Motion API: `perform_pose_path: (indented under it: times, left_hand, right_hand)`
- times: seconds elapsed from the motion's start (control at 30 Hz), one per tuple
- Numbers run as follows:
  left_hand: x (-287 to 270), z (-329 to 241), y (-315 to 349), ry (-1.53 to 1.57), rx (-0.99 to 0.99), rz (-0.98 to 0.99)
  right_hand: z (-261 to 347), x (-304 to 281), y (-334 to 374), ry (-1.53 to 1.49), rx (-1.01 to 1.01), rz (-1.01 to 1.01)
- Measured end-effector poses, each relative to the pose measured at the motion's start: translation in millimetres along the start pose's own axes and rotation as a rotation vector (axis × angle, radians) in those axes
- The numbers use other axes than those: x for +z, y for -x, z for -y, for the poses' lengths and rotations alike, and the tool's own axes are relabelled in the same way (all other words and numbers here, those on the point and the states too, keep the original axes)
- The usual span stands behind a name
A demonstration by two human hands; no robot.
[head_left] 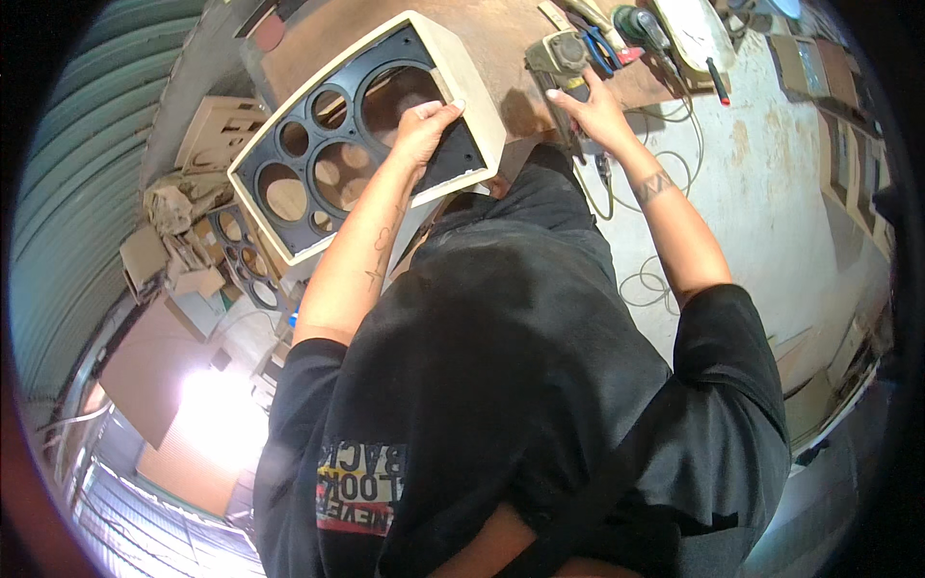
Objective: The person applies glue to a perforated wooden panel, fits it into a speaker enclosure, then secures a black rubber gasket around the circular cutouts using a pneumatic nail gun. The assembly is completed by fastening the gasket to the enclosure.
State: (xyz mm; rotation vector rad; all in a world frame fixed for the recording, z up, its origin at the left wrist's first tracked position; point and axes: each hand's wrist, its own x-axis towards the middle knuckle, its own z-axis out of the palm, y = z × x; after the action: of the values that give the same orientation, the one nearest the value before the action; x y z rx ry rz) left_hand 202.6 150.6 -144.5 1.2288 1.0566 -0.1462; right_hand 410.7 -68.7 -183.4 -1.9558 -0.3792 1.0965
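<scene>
A speaker cabinet (pixel 493 135) with a pale wooden shell and a black front panel (pixel 352 123) stands tilted on the workbench, left of centre. Several round holes of different sizes are cut through the panel. My left hand (pixel 424 133) is closed on the panel beside its largest hole, thumb lying over the front; some fingertips are hidden. To the right, my right hand (pixel 599 116) is wrapped round the handle of a nail gun (pixel 557 60). The tool's nose points down near the bench's front edge, apart from the cabinet.
Blue-handled pliers (pixel 602 48) and a green round sander (pixel 636 24) lie on the brown workbench (pixel 332 37). A hose (pixel 689 164) loops down to the pale floor (pixel 747 193). Another black holed panel (pixel 243 252) and scrap boards stand at left.
</scene>
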Motion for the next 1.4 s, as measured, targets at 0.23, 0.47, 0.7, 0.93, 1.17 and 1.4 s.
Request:
perform_pose_path:
  times: [0.23, 0.47, 0.7, 0.93, 1.17, 1.4]
  left_hand:
    - [-20, -5, -14, -0.32, 0.11, 0.11]
    - [-21, -2, -17, -0.222, 0.039, 0.172]
    - [-17, -4, -10, -0.154, 0.01, 0.138]
    - [-5, -8, 0, -0.151, 0.056, 0.114]
    - [-11, -4, -3, -0.16, 0.041, 0.125]
    - [-15, -3, -4, -0.174, 0.035, 0.128]
  right_hand:
    - [14, -11, 94, -0.465, 0.039, 0.102]
    - [3, 1, 96, -0.814, 0.295, 0.374]
    - [-12, 7, 75, -0.898, 0.361, 0.455]
    - [-10, -4, 73, -0.854, 0.372, 0.504]
    - [-10, -2, 66, -0.858, 0.353, 0.529]
    - [-10, 0, 63, -0.855, 0.355, 0.535]
